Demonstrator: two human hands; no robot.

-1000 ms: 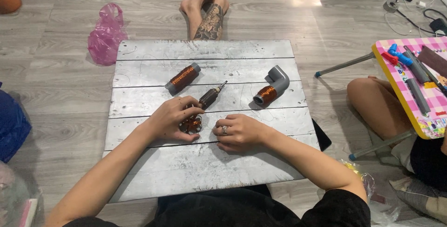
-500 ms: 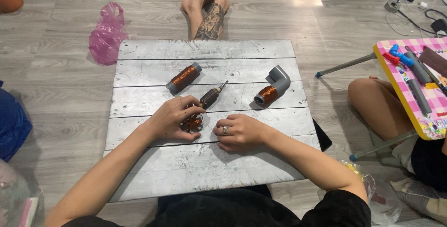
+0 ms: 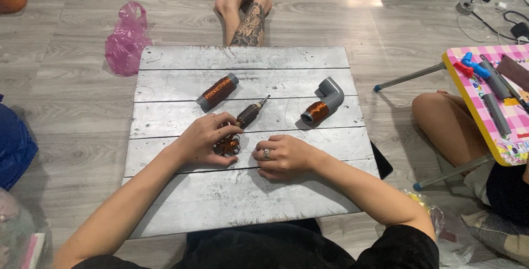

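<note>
copper-wound motor rotor with its dark shaft [image 3: 236,134] lies mid-board on the whitewashed plank tabletop [image 3: 242,197], your left hand [image 3: 205,139] curled loosely over its coil end, fingers half closed. your right hand [image 3: 284,156] rests fisted, holding nothing; a slack grip risks the rotor rolling and fine windings snagging.

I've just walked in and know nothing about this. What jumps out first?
The whitewashed plank board on the grey floor, with two bare hands at its middle: the left hand grips a copper-wound rotor with a dark shaft, and the right hand, wearing a ring, rests curled beside it. Behind them lie a copper wire spool at left and a grey elbow pipe wound with copper at right.
</note>
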